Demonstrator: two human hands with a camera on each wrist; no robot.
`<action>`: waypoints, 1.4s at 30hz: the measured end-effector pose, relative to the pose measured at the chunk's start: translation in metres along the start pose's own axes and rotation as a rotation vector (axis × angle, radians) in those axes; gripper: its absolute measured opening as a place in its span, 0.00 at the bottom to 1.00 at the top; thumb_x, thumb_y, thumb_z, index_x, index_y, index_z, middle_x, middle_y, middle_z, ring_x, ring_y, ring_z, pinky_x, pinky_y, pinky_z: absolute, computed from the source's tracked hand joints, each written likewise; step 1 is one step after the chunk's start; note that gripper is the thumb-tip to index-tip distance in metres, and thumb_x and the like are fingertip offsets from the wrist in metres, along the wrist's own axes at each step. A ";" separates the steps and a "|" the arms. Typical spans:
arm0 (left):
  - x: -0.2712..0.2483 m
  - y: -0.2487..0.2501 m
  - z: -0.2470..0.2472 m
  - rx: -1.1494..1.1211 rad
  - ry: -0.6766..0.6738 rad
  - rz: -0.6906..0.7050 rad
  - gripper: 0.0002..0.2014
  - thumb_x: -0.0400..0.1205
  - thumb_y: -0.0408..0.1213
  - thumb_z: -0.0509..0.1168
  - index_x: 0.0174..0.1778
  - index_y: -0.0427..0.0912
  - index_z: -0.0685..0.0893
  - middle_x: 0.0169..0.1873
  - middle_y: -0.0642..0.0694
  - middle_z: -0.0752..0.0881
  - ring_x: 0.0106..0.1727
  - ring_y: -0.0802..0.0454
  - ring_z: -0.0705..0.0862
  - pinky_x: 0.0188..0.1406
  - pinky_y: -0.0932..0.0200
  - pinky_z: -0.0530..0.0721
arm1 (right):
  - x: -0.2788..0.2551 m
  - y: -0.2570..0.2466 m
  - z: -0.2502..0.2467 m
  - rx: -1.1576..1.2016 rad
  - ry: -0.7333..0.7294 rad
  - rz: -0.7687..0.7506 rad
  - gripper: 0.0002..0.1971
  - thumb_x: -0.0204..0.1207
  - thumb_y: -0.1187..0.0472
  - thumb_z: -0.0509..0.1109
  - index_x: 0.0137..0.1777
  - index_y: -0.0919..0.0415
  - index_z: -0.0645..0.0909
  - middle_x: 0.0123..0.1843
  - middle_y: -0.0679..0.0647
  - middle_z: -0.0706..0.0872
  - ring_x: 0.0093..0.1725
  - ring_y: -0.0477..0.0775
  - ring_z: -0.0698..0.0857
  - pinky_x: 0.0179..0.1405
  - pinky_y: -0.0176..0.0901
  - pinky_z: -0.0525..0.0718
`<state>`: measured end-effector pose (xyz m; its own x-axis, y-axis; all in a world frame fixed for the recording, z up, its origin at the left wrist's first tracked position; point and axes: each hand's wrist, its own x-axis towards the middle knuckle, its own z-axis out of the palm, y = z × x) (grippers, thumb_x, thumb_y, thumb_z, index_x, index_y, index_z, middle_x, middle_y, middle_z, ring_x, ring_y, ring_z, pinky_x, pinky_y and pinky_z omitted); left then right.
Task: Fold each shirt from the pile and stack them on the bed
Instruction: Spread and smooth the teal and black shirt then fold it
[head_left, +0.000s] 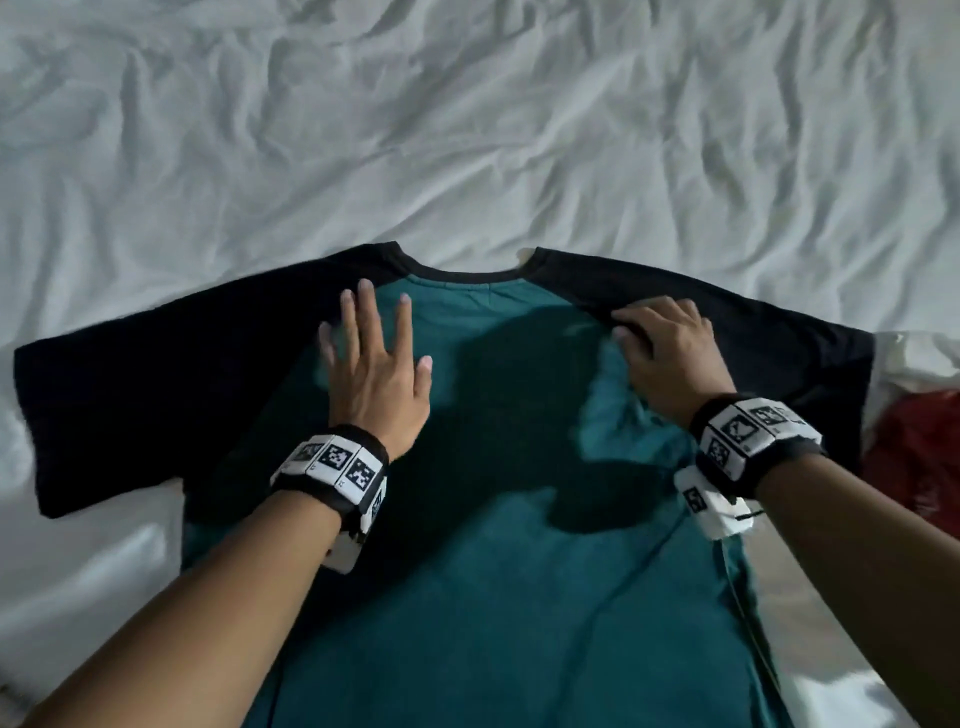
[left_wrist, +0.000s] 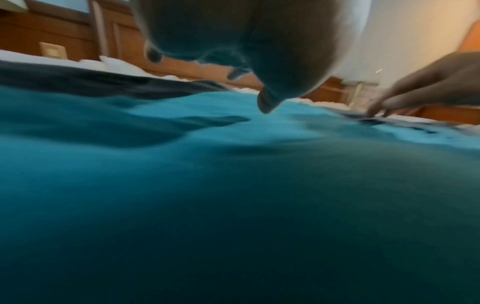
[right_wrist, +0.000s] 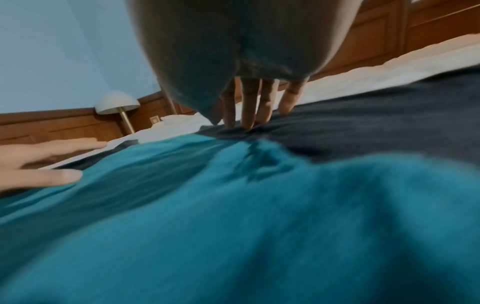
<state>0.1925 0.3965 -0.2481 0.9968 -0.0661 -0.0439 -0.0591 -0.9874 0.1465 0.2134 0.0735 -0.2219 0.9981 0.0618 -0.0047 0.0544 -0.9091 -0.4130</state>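
A teal shirt (head_left: 493, 571) with black sleeves lies spread flat, collar away from me, on the white bed sheet (head_left: 467, 130). My left hand (head_left: 374, 332) rests flat on its upper left chest, fingers spread and straight. My right hand (head_left: 621, 325) is at the right shoulder seam, where thumb and curled fingers pinch a fold of black fabric, and the teal cloth bunches just below it. In the right wrist view the right hand's fingers (right_wrist: 249, 107) point down onto the black sleeve, and the left hand (right_wrist: 46, 164) lies flat at the left. The left wrist view shows teal shirt fabric (left_wrist: 233, 185) and the right hand (left_wrist: 428, 88).
A red garment (head_left: 919, 457) and a white one (head_left: 904, 364) lie at the right edge beside the sleeve. Wrinkled sheet stretches beyond the collar. A dome lamp (right_wrist: 116, 102) and wooden wall panels (right_wrist: 64, 127) stand past the bed.
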 end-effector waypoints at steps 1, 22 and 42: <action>-0.007 0.023 -0.002 -0.057 0.035 0.040 0.26 0.85 0.48 0.63 0.79 0.41 0.76 0.81 0.29 0.68 0.81 0.28 0.66 0.74 0.28 0.67 | 0.005 0.010 -0.009 0.011 0.021 0.014 0.13 0.85 0.55 0.68 0.65 0.56 0.88 0.65 0.54 0.85 0.66 0.64 0.78 0.66 0.60 0.75; -0.078 0.314 0.015 -0.335 -0.427 -0.048 0.21 0.80 0.50 0.68 0.62 0.40 0.77 0.59 0.36 0.86 0.61 0.33 0.84 0.44 0.45 0.75 | 0.061 0.066 -0.044 -0.055 -0.242 0.185 0.23 0.82 0.40 0.68 0.71 0.52 0.77 0.60 0.52 0.83 0.71 0.61 0.75 0.72 0.58 0.69; -0.117 0.152 -0.012 -0.955 -0.311 -0.589 0.12 0.72 0.45 0.60 0.49 0.48 0.82 0.36 0.47 0.84 0.47 0.32 0.87 0.42 0.33 0.91 | 0.077 -0.064 -0.034 0.107 -0.234 0.044 0.11 0.83 0.49 0.68 0.52 0.57 0.84 0.46 0.53 0.86 0.54 0.59 0.80 0.61 0.54 0.62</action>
<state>0.0677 0.2559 -0.2086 0.7928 0.2036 -0.5745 0.6051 -0.3762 0.7016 0.2879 0.1230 -0.1650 0.9647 0.1277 -0.2302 -0.0050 -0.8653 -0.5013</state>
